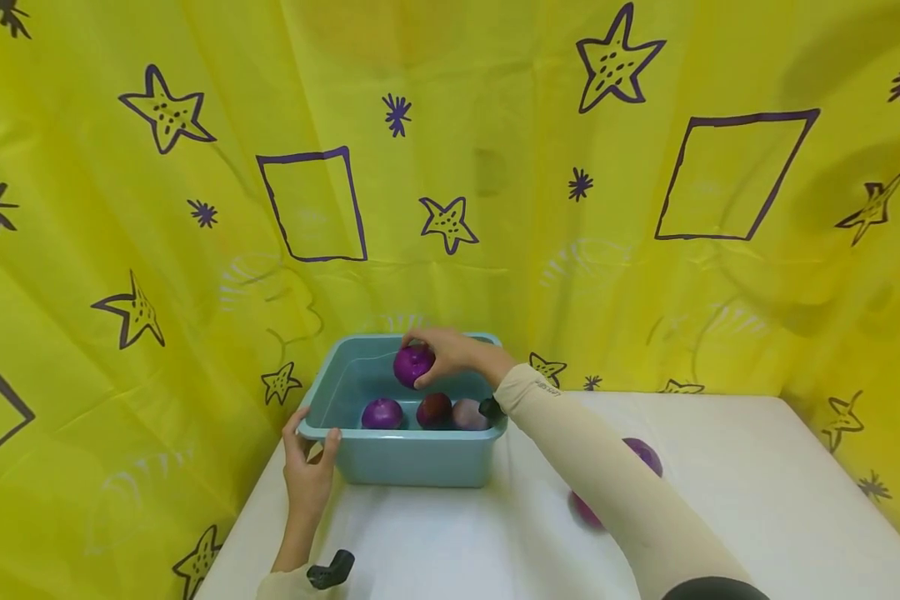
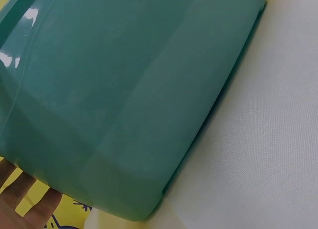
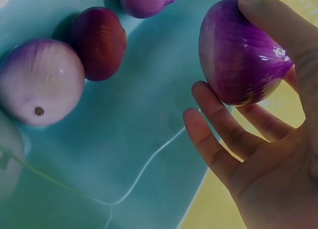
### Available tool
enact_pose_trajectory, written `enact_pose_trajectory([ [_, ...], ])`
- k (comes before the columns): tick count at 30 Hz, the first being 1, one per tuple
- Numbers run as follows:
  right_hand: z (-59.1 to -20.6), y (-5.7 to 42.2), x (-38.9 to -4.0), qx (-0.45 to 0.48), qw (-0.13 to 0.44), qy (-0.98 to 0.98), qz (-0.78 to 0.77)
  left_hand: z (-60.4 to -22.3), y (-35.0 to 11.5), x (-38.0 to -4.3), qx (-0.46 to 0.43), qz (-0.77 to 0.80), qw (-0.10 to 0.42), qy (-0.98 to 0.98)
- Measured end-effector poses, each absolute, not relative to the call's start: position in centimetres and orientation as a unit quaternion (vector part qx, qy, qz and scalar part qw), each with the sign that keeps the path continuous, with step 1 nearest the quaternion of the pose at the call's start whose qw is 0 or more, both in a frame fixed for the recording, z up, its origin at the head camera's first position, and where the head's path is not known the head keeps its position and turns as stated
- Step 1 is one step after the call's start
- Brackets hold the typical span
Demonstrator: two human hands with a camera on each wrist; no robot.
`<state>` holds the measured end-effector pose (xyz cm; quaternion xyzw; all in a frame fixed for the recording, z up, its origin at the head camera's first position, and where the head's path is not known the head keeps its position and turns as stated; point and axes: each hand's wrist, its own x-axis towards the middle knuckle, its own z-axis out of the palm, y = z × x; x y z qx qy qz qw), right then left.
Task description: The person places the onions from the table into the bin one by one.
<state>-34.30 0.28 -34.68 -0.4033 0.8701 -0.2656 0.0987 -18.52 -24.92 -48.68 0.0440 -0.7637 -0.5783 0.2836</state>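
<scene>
A purple onion (image 1: 413,366) is pinched between the thumb and fingers of my right hand (image 1: 447,352), above the inside of a teal plastic basin (image 1: 412,460). The right wrist view shows the held onion (image 3: 243,52) close up, its pointed end towards the palm. Inside the basin lie a purple onion (image 1: 382,414), a dark red onion (image 1: 434,409) and a pale pinkish onion (image 1: 467,415). My left hand (image 1: 309,475) grips the basin's rim at the near left corner. In the left wrist view its fingers (image 2: 43,207) show beside the basin wall (image 2: 124,90).
On the white table (image 1: 750,475), a purple onion (image 1: 645,455) and a magenta-purple onion (image 1: 587,510) lie right of the basin, each partly hidden by my right sleeve (image 1: 607,467). A yellow curtain (image 1: 510,108) with drawn stars and frames hangs behind the table and along its sides.
</scene>
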Motion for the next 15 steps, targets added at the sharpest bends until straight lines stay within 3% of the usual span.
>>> enact_pose_trajectory([
  [15, -34.97, 0.37, -33.87, -0.392, 0.137, 0.873, -0.256, -48.85, -25.03, -18.62, 0.043, -0.58, 0.281, -0.764],
])
